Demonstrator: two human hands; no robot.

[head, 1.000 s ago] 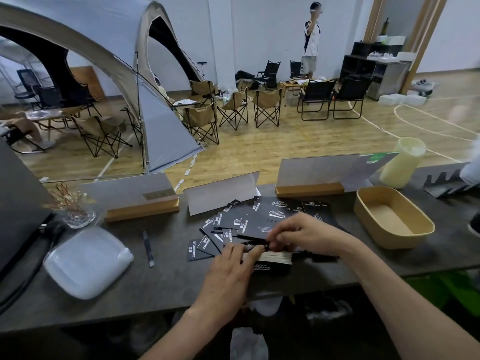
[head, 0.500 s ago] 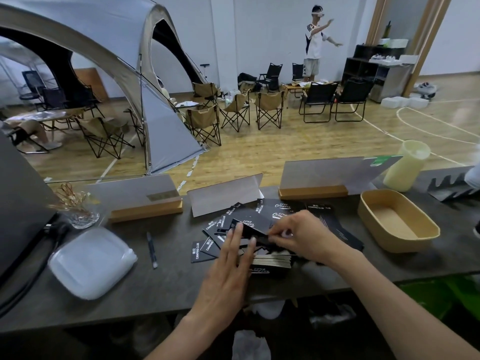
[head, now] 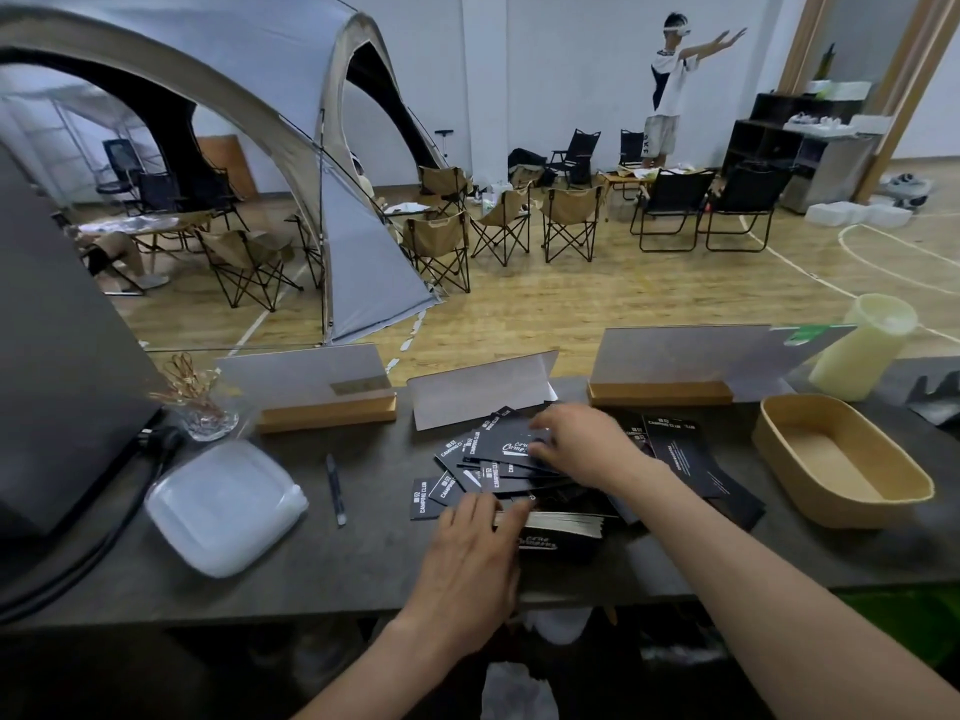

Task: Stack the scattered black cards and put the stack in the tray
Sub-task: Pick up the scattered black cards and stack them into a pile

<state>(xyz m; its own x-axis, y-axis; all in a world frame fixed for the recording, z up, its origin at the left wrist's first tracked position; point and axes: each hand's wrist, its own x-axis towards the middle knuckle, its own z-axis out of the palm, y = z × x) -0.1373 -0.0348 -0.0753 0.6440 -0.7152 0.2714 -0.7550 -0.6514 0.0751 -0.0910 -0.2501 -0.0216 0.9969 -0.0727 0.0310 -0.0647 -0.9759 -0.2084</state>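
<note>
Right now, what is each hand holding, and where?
Left hand steadies the stack of black cards at its left end. Right hand grips a loose black card by its right edge.

Even, soft indoor light with faint shadows; wide-angle bending toward the frame edges; slight motion blur on the hands; mild overall softness.

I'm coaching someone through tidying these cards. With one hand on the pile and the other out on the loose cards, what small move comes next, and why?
Probably draw the right hand back, bringing the loose card under its fingers onto the stack that the left hand steadies. Many cards remain fanned out, and the tray holds none.
</note>
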